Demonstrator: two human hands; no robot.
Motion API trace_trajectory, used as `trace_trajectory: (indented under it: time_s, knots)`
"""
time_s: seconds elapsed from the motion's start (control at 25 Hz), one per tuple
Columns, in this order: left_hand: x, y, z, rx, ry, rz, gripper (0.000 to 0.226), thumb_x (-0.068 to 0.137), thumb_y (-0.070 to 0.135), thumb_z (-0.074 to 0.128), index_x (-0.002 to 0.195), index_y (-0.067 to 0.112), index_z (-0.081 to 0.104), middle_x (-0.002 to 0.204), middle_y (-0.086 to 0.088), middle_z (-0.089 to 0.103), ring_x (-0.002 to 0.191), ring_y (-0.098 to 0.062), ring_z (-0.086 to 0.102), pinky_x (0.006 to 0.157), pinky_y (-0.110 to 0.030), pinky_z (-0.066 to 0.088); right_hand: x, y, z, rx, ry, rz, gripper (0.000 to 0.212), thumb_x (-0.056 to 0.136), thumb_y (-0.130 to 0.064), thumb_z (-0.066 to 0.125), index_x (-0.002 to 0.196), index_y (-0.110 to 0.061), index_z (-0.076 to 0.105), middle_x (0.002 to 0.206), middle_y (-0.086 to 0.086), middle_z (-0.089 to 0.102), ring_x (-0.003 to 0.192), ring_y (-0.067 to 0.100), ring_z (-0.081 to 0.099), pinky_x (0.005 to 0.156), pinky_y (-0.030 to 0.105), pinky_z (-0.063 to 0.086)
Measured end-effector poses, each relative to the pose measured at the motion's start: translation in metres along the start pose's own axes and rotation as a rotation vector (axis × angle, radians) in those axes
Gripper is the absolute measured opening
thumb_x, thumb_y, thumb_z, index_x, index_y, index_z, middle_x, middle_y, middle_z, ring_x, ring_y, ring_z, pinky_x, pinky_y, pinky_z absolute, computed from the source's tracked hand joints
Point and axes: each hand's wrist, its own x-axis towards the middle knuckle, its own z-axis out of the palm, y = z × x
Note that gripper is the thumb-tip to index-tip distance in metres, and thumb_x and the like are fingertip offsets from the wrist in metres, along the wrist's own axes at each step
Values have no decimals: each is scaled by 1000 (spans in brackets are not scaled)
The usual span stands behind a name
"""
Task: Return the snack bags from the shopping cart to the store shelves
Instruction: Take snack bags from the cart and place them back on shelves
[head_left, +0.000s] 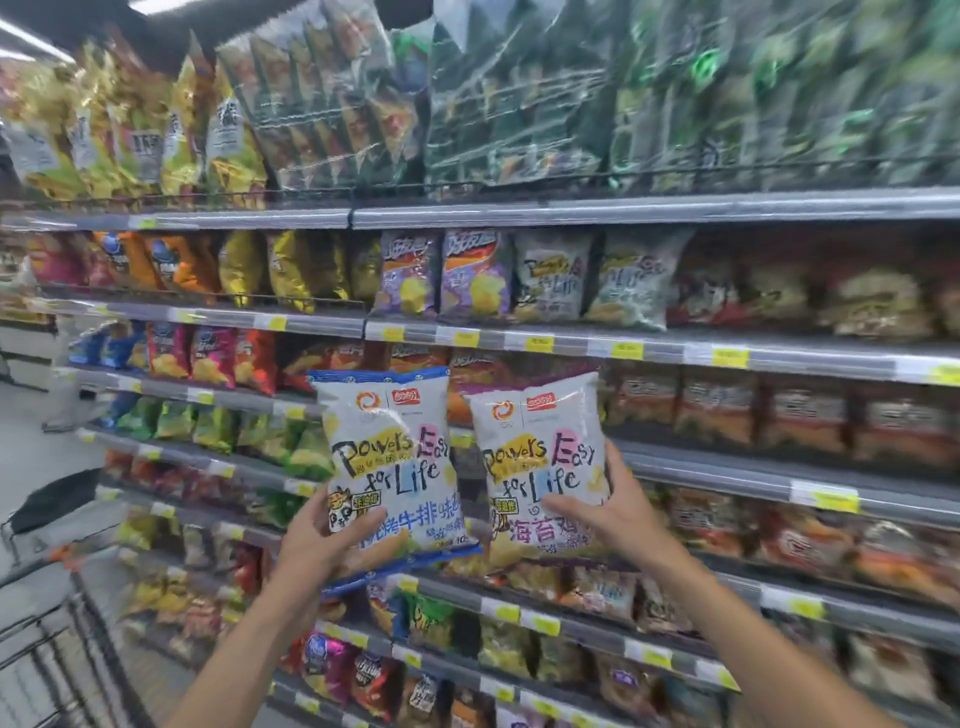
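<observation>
I hold two white snack bags upright in front of the store shelves. My left hand (319, 540) grips the bottom of the blue-trimmed bag (387, 447). My right hand (605, 512) grips the lower right of the purple-trimmed bag (537, 457). Both bags read "Powers Easy for Life". Two matching white bags (592, 278) stand on the second shelf (571, 345) up and to the right of my hands. The shopping cart (47, 623) shows at the lower left edge, its contents hidden.
Shelves packed with chip bags fill the view from top to bottom, with yellow price tags along their edges. Large green and clear bags (675, 93) crowd the top shelf. The aisle floor (31, 447) opens to the left.
</observation>
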Motion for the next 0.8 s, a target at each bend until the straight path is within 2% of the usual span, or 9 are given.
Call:
trace_trajectory:
  time_s: [0.04,0.16,0.2,0.24,0.32,0.48,0.64,0.72,0.8]
  knots:
    - [6,-4,15,-13,-59,-32,76,82,4,78,145,23,40,137,14,39,63,11,68,64,-18,57,-5,6,-17,-5,33,17,97,72,-31,92,151,-36,35,131,-10,66,105,1,71,82,23,61]
    - [23,-16,54,59,-177,-18,80,68,24,92,136,30,50,148,5,46,124,-6,59,101,-37,51,-17,20,-55,-22,126,41,97,71,-31,92,151,-34,37,130,-9,68,105,4,72,87,29,62]
    - [29,-20,65,39,-204,-26,67,75,18,87,131,29,52,138,6,53,118,2,60,96,-29,52,-20,25,-65,-29,157,48,99,69,-34,94,150,-34,37,130,-9,69,107,6,73,91,34,61]
    - [34,-23,74,34,-234,-36,51,81,10,79,120,30,53,120,12,58,96,12,65,81,-18,55,-22,29,-73,-37,177,55,100,67,-38,95,150,-34,38,130,-8,70,108,8,73,92,37,60]
    - [44,-31,90,77,-284,-99,43,80,16,80,108,33,52,100,20,60,74,14,65,69,-14,53,-23,38,-84,-55,225,84,101,64,-40,96,148,-35,40,129,-7,70,109,10,73,88,32,61]
    - [93,-55,99,114,-356,-136,91,53,54,93,132,32,55,128,8,67,110,-10,68,91,-33,56,-7,51,-93,-101,302,135,91,69,-29,92,145,-36,41,126,-9,69,99,-4,71,71,13,57]
    - [143,-61,119,57,-437,-190,105,62,52,89,149,25,38,142,8,48,116,-17,62,106,-39,44,18,61,-95,-143,366,196,93,68,-33,92,145,-37,40,123,-17,67,95,-7,71,70,13,53]
    - [170,-66,131,41,-475,-220,86,74,37,83,147,19,40,136,8,52,102,-6,65,94,-28,49,33,64,-98,-184,392,218,95,67,-34,92,146,-35,40,120,-19,68,93,-9,70,65,12,54]
    - [196,-68,143,36,-535,-246,50,82,24,78,126,24,55,120,10,63,79,6,69,68,-13,53,48,65,-98,-205,437,238,98,66,-35,93,148,-33,38,119,-19,66,92,-4,72,65,14,53]
